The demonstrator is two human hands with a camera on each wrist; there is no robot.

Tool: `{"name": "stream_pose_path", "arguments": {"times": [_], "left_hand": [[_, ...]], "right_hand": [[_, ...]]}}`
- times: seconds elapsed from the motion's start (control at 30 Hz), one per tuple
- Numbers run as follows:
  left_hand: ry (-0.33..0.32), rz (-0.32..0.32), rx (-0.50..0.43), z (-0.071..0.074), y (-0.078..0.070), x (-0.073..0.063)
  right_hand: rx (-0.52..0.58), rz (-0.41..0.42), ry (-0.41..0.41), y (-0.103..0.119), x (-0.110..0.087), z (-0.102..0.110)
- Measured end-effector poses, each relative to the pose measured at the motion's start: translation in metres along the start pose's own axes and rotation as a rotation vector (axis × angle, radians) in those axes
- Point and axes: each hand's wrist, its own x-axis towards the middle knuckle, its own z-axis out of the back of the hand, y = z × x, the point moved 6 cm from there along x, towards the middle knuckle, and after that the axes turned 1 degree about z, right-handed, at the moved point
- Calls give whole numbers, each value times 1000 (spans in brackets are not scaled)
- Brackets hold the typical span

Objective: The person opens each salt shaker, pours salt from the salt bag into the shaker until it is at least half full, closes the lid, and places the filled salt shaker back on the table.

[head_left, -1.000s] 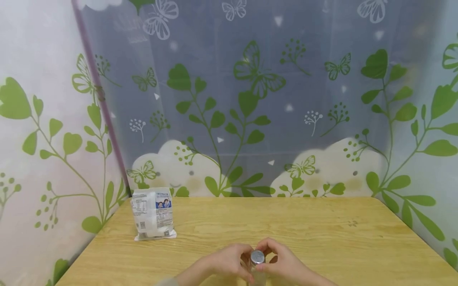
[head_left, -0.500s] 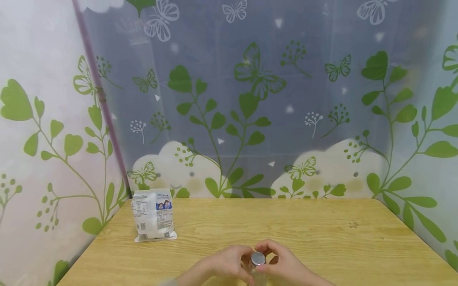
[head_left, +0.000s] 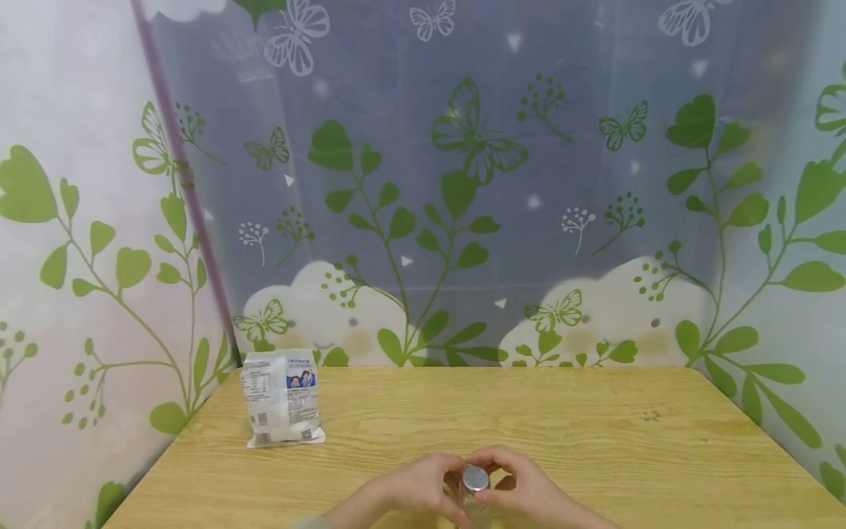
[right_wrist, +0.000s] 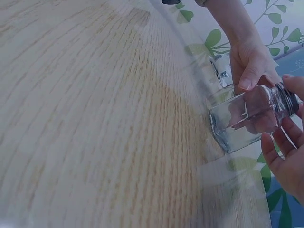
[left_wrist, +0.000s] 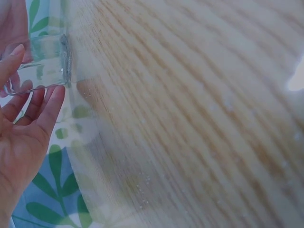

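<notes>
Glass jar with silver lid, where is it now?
In the head view, the glass jar is at the bottom edge, just right of centre, held between the left hand and the right hand. The white packet stands farther back and left.

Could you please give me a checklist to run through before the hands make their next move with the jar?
1. Left hand holding the glass jar: ok, fingers around its body.
2. Right hand at the lid: ok, thumb and finger at its side.
3. Lid on the jar: ok, it covers the top.
4. Lid tightness: cannot tell.
5. Jar resting on the table: cannot tell.
6. White packet out of the way: ok, upright, well apart to the left.
</notes>
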Motion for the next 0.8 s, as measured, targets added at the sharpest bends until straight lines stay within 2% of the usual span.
{"name": "stream_pose_path", "arguments": {"times": [0.27, 0.57, 0.8], "left_hand": [[-12, 15, -6, 0, 0, 0], [-8, 33, -22, -2, 1, 0], [-16, 16, -12, -1, 2, 0]], "right_hand": [[-56, -44, -42, 2, 1, 0], [-26, -6, -24, 1, 0, -2], [-24, 28, -15, 3, -1, -2]]}}
